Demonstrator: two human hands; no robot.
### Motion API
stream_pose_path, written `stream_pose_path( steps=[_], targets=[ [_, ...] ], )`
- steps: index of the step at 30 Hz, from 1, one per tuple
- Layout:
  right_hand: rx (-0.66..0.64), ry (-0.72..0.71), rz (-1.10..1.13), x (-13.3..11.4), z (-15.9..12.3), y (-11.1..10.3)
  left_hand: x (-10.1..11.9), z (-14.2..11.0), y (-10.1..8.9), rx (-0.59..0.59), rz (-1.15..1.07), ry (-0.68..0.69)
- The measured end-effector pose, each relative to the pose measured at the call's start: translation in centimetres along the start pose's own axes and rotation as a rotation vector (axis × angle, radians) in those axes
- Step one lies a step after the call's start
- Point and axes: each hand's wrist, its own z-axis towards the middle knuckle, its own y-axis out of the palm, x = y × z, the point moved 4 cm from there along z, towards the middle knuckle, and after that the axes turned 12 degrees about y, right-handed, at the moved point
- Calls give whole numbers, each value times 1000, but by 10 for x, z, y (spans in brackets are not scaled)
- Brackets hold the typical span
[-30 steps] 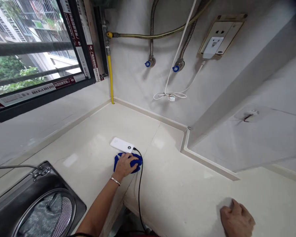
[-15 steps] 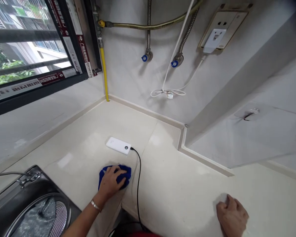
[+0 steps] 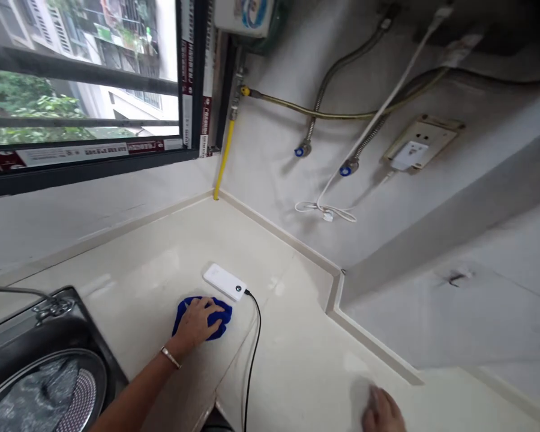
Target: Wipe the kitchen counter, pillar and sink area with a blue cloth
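My left hand (image 3: pixel 197 322), with a silver bracelet at the wrist, presses down on a bunched blue cloth (image 3: pixel 222 315) on the pale countertop (image 3: pixel 306 342). Its fingers curl over the cloth. Just beyond the cloth lies a white power bank (image 3: pixel 222 279) with a round dark mark near one end. A black cable (image 3: pixel 258 336) is plugged into that end and runs toward the front edge. At the lower right, my right hand (image 3: pixel 384 413) is slightly blurred and partly cut off by the frame. Its fingers are curled in, with nothing visible in them.
A metal sink (image 3: pixel 101 342) with a round basket strainer (image 3: pixel 81 402) is at the left. Behind the counter are a yellow gas pipe (image 3: pixel 224 159), blue-handled valves (image 3: pixel 302 150) and a bundled white cord (image 3: pixel 337 211). A raised ledge (image 3: pixel 373 345) follows the wall.
The view has tilted up and turned left, showing more window and pipes. My left hand and the cloth sit slightly farther from the cable; my right hand is lower in view.
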Motion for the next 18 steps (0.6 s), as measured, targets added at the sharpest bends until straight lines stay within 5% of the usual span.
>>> stream_pose_path(
  steps=[6, 10, 14, 18],
  targets=[
    [-237, -378, 322, -224, 1, 44, -1, -68, -20, -18, 13, -27],
    [-323, -621, 299, -353, -5, 72, 7, -91, -23, 73, 52, -25],
    [-348, -785, 190, -423, -11, 102, 14, -94, -21, 130, 76, -34],
    [-385, -776, 32, -451, -14, 133, 14, -95, -20, 149, 57, -59]
  ],
)
